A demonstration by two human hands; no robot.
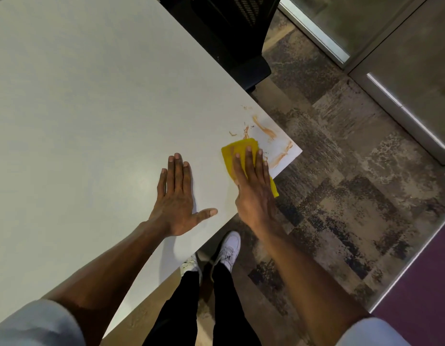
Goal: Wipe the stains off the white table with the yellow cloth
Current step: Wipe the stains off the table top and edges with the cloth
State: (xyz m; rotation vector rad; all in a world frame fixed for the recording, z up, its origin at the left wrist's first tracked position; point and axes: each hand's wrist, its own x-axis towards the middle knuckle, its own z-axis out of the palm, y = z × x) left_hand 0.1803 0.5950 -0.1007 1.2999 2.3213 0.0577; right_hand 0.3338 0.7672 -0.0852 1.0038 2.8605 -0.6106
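Observation:
The white table (pixel 91 108) fills the left of the view, its near right corner pointing to the right. Orange-brown stains (pixel 265 131) streak that corner. A yellow cloth (pixel 232 151) lies flat on the table just left of the stains, one end hanging over the table's edge. My right hand (pixel 253 186) presses flat on the cloth, fingers straight and pointing toward the stains. My left hand (pixel 177 196) lies flat on the bare table to the left of the cloth, fingers spread, holding nothing.
A black office chair (pixel 231 33) stands at the table's far edge. Patterned carpet (pixel 341 183) lies right of the table, with glass partition frames (pixel 403 108) beyond. My legs and white shoes (pixel 228 248) are beside the table's near edge.

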